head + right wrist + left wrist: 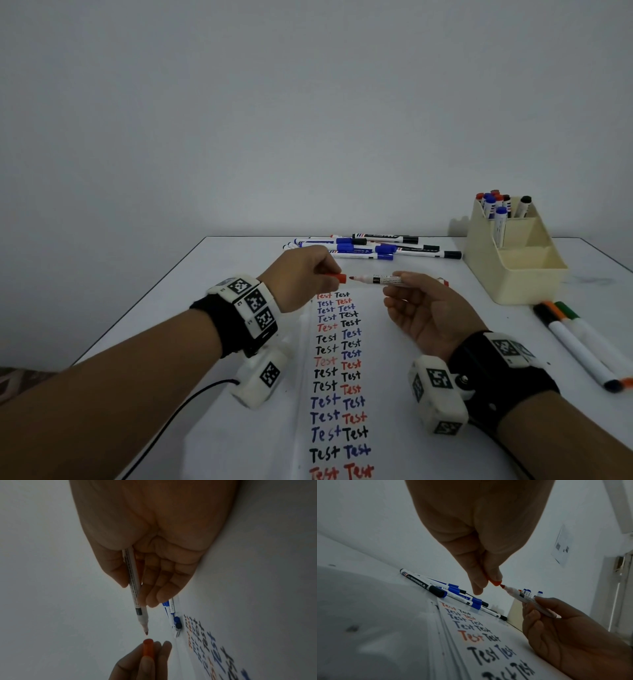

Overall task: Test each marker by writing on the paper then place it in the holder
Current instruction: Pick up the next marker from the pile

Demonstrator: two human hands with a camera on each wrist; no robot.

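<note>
My right hand (pixel 416 298) grips a white-barrelled red marker (pixel 380 280) held level above the paper, its bare tip pointing left. My left hand (pixel 310 274) pinches the red cap (pixel 337 277) a small gap away from that tip; the cap (pixel 495 582) and tip (pixel 502 586) nearly meet in the left wrist view. In the right wrist view the marker (pixel 135 592) points down at the cap (pixel 148 647). The paper (pixel 337 377) carries two columns of "Test" in red, blue and black. The cream holder (pixel 513 260) stands at the back right with several markers upright in it.
Several capped blue and black markers (pixel 373 247) lie in a pile at the table's far edge behind my hands. Three long markers (pixel 582 342) with black, orange and green caps lie at the right, in front of the holder. A cable (pixel 164 421) trails from my left wrist.
</note>
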